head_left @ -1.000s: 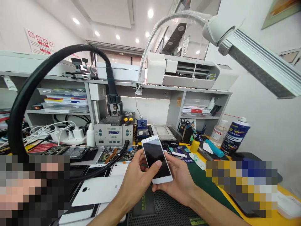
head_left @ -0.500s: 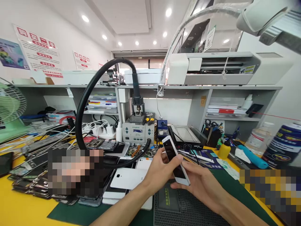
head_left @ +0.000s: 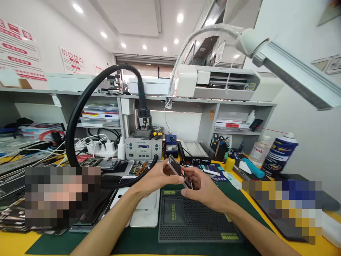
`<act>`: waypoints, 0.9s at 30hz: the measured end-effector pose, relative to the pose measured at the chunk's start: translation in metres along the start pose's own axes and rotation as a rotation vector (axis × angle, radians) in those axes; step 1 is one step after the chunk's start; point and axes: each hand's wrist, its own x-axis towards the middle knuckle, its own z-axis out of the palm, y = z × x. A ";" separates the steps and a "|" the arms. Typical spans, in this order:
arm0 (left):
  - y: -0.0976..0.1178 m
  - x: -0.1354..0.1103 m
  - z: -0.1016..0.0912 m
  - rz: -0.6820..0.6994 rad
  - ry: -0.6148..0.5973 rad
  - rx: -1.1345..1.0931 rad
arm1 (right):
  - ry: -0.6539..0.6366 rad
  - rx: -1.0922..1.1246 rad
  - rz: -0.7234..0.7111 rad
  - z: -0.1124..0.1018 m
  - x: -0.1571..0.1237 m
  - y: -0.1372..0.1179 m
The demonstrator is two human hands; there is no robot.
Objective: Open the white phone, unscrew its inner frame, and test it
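Note:
Both my hands hold a white phone (head_left: pixel 180 171) edge-on above a black perforated work mat (head_left: pixel 197 224). My left hand (head_left: pixel 154 177) grips its upper end with fingers pinched on the edge. My right hand (head_left: pixel 204 188) wraps the lower end from below and the side. The phone is tilted so that mostly its thin side and part of its inner face show. Under my left forearm lie white phone back covers (head_left: pixel 145 206) on a green mat (head_left: pixel 133 241).
A hot-air station (head_left: pixel 144 147) with a thick black hose (head_left: pixel 80 106) stands behind, beside a heating plate (head_left: pixel 195 149). Spray can (head_left: pixel 278 153), bottles and tools crowd the right. Stacked phone parts (head_left: pixel 16 217) fill the left. A lamp arm (head_left: pixel 293 74) hangs overhead.
The phone has been turned from screen-up to nearly edge-on and lowered toward the mat. My head view shifted left, then back right.

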 end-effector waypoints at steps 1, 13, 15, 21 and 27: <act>0.003 -0.002 -0.003 0.002 -0.030 0.031 | -0.021 -0.033 -0.017 -0.003 0.000 -0.001; 0.015 -0.006 -0.043 -0.021 0.029 0.301 | -0.390 -0.524 0.131 -0.027 -0.011 -0.023; 0.012 -0.005 -0.043 -0.031 0.058 0.368 | -0.443 -0.595 0.142 -0.022 -0.008 -0.025; 0.010 -0.007 -0.035 -0.034 0.014 0.617 | -0.537 -0.720 0.148 -0.018 0.002 -0.030; 0.009 -0.015 -0.040 -0.129 -0.085 0.891 | -0.495 -0.746 0.168 -0.023 -0.006 -0.024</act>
